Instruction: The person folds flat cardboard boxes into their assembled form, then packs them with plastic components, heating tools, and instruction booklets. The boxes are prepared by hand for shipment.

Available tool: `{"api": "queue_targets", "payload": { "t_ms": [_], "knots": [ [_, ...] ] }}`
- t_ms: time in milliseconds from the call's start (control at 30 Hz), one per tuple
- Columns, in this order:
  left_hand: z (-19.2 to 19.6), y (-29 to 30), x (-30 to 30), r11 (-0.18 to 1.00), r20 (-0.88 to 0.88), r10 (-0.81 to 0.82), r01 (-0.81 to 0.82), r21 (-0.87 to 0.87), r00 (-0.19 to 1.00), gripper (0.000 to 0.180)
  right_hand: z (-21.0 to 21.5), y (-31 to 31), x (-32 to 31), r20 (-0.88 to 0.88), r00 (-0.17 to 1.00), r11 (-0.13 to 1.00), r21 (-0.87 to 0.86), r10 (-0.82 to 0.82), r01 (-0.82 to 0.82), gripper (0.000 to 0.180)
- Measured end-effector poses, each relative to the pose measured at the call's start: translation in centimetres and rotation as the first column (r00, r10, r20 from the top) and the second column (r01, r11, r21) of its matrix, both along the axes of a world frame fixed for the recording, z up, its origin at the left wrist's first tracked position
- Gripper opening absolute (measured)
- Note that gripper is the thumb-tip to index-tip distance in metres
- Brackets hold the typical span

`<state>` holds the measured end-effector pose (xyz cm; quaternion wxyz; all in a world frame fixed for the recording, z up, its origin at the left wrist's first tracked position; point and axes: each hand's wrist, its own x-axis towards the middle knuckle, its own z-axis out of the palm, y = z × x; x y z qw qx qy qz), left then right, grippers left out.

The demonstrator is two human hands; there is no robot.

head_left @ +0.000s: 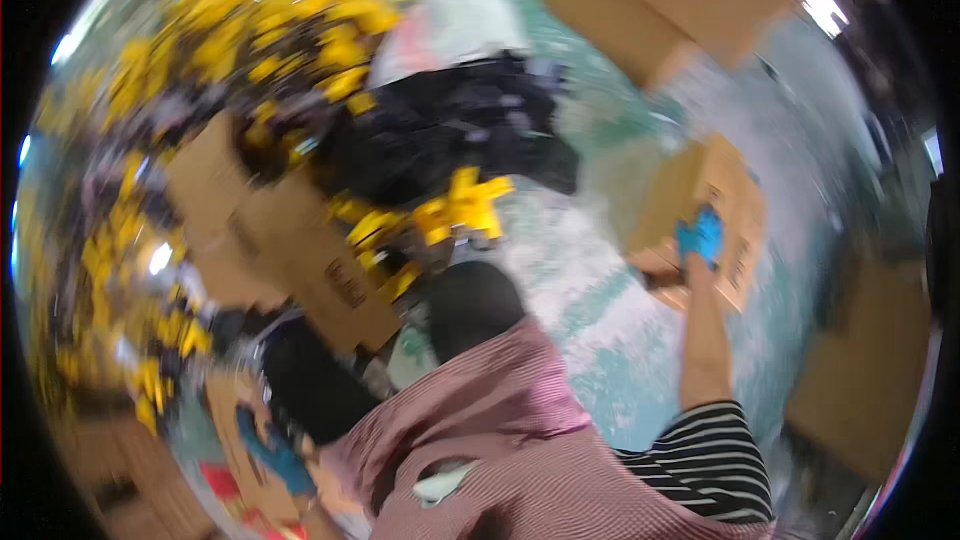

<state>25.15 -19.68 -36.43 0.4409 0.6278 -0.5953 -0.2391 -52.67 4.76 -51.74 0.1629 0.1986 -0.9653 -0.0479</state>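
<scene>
My right hand [701,237], in a blue glove, grips the upper edge of a tilted brown cardboard box [739,202] on the floor to my right. Motion blur softens its fingers. Low on the left, my left hand [272,452], also blue-gloved, has its fingers apart against an upright cardboard panel [232,402]; nothing shows in its grasp. Between the hands are my dark-clad knees and a pinkish checked garment. An open cardboard box [300,250] stands just beyond my left knee, with yellow-and-dark pieces [465,205] lying by it.
A large heap of yellow-and-dark pieces [230,35] spreads over the far left. Black sheeting [450,125] and a white sack [460,15] lie ahead. Larger cardboard boxes stand at the far right [660,0] and right edge [865,370]. The floor [610,340] is worn green and whitish.
</scene>
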Motion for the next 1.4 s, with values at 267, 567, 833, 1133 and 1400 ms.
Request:
{"api": "queue_targets", "payload": {
  "t_ms": [267,567,833,1133,1400],
  "knots": [
    [-13.9,5.0,10.9,0.961,0.35,0.228,-0.268,0.072,0.909,0.046,-0.7,2.0,5.6,0.231,0.931,0.954,-0.161,0.284,-0.251,0.057],
    [-22.9,-12.7,1.3,0.932,-0.129,-0.166,0.198,0.303,0.978,0.052,4.6,-2.7,24.4,0.623,0.636,0.838,-0.542,0.457,-0.071,0.061],
    [-22.0,-17.9,-6.0,0.855,-0.024,-0.418,0.402,0.328,0.908,0.03,22.4,-10.8,33.0,-0.016,0.687,0.537,-0.61,0.726,-0.582,0.056],
    [-19.0,-18.9,-12.3,0.803,-0.09,-0.469,0.467,0.37,0.879,0.074,24.6,-19.4,37.6,-0.113,0.429,0.247,-0.676,0.896,-0.694,0.058],
    [-17.6,-19.7,-21.6,0.71,0.019,-0.682,0.656,0.258,0.731,0.124,23.4,-19.3,40.1,-0.018,0.54,0.389,-0.674,0.841,-0.628,0.054]
  ]
}}
